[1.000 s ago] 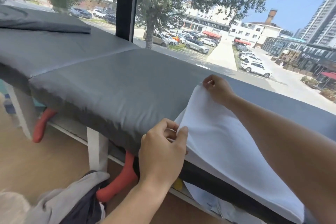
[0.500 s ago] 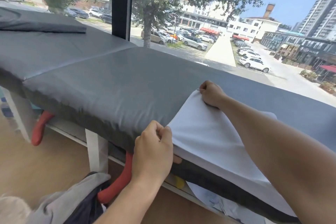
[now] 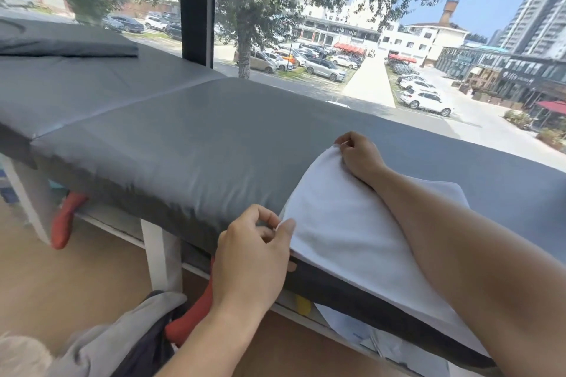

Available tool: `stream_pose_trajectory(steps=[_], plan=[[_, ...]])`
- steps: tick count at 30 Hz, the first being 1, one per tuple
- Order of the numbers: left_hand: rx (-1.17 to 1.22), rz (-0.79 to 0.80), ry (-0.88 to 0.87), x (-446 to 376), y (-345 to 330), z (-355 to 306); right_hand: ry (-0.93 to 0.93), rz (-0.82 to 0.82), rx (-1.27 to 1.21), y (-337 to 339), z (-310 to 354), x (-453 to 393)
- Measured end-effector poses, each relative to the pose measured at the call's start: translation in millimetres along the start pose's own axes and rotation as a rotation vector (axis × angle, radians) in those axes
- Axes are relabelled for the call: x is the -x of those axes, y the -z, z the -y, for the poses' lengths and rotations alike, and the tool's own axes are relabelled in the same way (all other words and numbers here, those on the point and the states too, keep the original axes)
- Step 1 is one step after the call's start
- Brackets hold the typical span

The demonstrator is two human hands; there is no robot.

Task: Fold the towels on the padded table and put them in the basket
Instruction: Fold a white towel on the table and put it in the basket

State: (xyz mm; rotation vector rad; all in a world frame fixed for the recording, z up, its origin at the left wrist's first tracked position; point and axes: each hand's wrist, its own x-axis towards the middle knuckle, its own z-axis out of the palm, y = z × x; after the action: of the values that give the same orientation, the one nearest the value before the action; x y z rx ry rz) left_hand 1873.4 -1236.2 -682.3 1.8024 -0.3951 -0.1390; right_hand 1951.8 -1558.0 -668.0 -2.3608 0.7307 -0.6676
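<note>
A white towel (image 3: 343,223) lies on the right part of the grey padded table (image 3: 171,138), its left edge doubled over. At the table's front edge my left hand (image 3: 254,254) pinches the towel's near left corner between thumb and fingers. Further back on the pad, my right hand (image 3: 358,156) grips the far left corner, and its forearm crosses over the towel. No basket is in view.
A dark folded cover (image 3: 61,43) lies at the table's far left. Red-orange handles (image 3: 66,220) hang under the pad by white legs (image 3: 162,257). Papers (image 3: 367,337) sit on the shelf below. A large window stands directly behind the table.
Both hands brought the towel's left edge down from a raised position until it lay on the pad. My left hand's fingers have loosened slightly at the corner.
</note>
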Motion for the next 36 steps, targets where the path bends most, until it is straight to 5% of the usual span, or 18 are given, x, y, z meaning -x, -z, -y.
stream_pose_trajectory(steps=[15,22,36], plan=[[0.016,0.137,0.053,-4,2,4,-0.088,-0.092,-0.032,-2,-11,-7],[0.116,0.182,0.169,-9,10,5,-0.03,0.021,0.046,-6,-9,-11],[-0.119,0.16,0.096,-9,14,7,0.039,-0.001,0.046,-11,-5,-7]])
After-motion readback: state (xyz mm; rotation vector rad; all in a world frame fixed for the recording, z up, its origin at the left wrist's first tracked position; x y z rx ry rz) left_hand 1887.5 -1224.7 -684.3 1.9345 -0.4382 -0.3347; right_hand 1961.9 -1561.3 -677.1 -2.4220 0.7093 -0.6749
